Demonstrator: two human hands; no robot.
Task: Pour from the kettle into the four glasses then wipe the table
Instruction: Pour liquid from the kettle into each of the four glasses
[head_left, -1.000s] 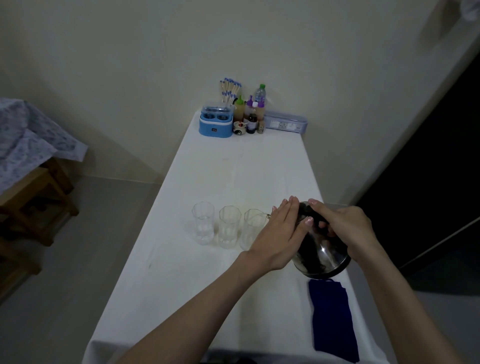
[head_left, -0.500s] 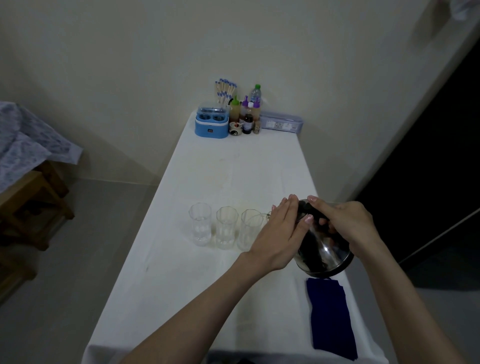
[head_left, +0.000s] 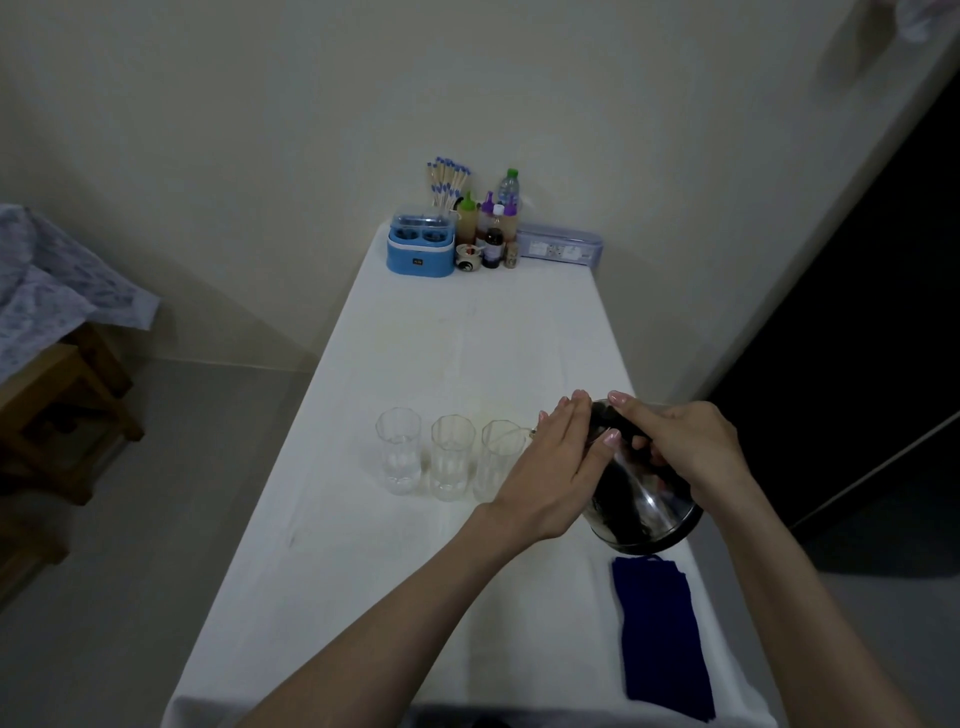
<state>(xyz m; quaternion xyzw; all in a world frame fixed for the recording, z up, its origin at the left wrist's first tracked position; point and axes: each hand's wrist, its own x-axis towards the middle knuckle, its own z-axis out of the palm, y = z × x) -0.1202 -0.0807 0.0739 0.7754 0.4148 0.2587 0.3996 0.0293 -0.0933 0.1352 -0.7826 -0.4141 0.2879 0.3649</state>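
Note:
A shiny steel kettle (head_left: 641, 499) with a black handle is lifted and tilted to the left over the white table (head_left: 467, 353). My right hand (head_left: 685, 447) grips its handle from above. My left hand (head_left: 556, 467) lies flat against the kettle's lid and left side, fingers together. Three clear glasses stand in a row: the left glass (head_left: 399, 457), the middle glass (head_left: 451, 457) and a third glass (head_left: 496, 457) right beside my left hand. Whatever is under the spout is hidden behind my left hand. A dark blue cloth (head_left: 660, 639) lies flat near the front right edge.
At the table's far end stand a blue appliance (head_left: 420, 249), several bottles (head_left: 491, 228), a bundle of sticks (head_left: 447, 179) and a clear box (head_left: 560, 247). A wooden stool (head_left: 57, 415) with patterned fabric stands on the left floor. A dark doorway is to the right.
The kettle has tipped a little further toward the glasses, with both hands staying on it. The view has shifted slightly.

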